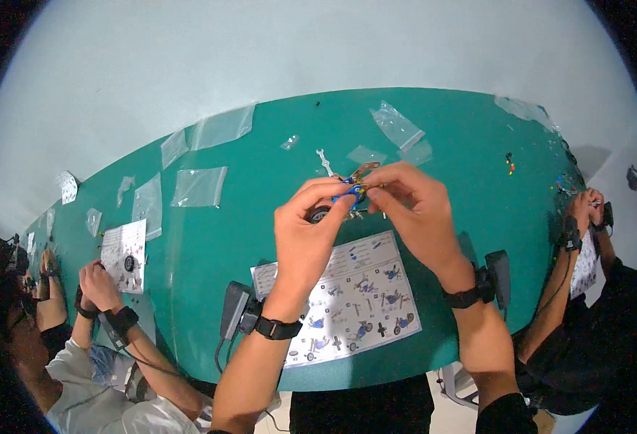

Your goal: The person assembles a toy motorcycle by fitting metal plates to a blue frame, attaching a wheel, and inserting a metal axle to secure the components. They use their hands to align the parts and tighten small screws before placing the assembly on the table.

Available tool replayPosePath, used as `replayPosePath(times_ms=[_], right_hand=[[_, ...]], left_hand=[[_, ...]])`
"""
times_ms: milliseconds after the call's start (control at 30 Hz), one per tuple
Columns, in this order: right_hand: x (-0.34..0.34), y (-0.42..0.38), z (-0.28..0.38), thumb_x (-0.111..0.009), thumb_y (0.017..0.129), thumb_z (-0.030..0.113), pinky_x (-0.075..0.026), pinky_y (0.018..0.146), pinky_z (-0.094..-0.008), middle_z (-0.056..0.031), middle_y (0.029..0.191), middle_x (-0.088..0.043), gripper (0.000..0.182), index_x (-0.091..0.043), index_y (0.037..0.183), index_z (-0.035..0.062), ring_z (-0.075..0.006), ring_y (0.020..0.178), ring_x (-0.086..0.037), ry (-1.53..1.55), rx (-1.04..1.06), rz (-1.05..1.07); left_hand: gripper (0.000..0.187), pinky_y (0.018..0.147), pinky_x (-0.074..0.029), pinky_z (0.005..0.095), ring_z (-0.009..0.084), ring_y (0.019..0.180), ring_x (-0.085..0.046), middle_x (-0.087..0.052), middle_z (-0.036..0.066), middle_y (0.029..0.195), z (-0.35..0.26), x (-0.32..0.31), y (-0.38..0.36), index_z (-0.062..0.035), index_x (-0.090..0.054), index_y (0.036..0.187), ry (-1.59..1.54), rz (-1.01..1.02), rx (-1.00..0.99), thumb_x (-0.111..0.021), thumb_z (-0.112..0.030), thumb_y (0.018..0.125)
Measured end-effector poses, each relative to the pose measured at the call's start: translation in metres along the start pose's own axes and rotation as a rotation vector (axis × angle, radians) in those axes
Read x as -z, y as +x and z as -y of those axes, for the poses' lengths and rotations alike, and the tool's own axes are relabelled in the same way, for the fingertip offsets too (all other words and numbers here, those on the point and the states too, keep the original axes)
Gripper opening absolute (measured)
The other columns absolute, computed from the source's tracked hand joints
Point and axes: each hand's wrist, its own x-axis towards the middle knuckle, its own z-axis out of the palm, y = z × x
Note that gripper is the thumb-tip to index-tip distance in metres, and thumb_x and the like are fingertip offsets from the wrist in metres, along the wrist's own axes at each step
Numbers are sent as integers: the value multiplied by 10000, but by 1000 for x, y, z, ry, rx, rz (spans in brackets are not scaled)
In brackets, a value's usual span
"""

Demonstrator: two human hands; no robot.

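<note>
Above the green table, my left hand (310,218) and my right hand (411,206) meet around a small blue model (349,199) with metal and yellow parts. The fingers of my left hand are closed on its left side, beside a black wheel (318,214). My right thumb and fingers pinch the model's right side; the exact part is hidden. A silver wrench (324,162) lies just beyond my hands. Below them is a printed instruction sheet (355,304) with pictures of a small vehicle.
Clear plastic bags (199,187) lie across the green table (275,173). People work at both sides; a co-worker's hands (101,287) are near another sheet (125,239) with a wheel (130,263). At right are a co-worker's hands (587,205) and small colored parts (510,166).
</note>
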Motion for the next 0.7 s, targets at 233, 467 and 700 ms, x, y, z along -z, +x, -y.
replayPosePath(times_ms=[233,467,700], right_hand=[[-1,0,7,-762,954,33,-572,721,-286,-83,1001,-700,114,-715,1053,0,-155,821,-728,-37,-78,-4],[-3,-1,5,-758,970,26,-615,740,-270,-99,1069,-718,105,-708,1045,-28,-149,854,-755,96,-124,-17],[-3,0,9,-758,974,17,-617,737,-265,-85,1084,-725,95,-712,1042,-31,-131,865,-748,155,-175,-21]], left_hand=[[121,762,-524,219,77,878,-666,-747,69,1122,3,0,0,20,-793,1052,16,5,42,-794,22,930],[86,772,-538,218,75,888,-677,-756,71,1124,6,-2,0,11,-772,1018,-101,9,151,-808,8,939],[92,817,-532,230,68,918,-660,-761,55,1117,3,-5,-1,-7,-763,983,-215,18,152,-824,11,918]])
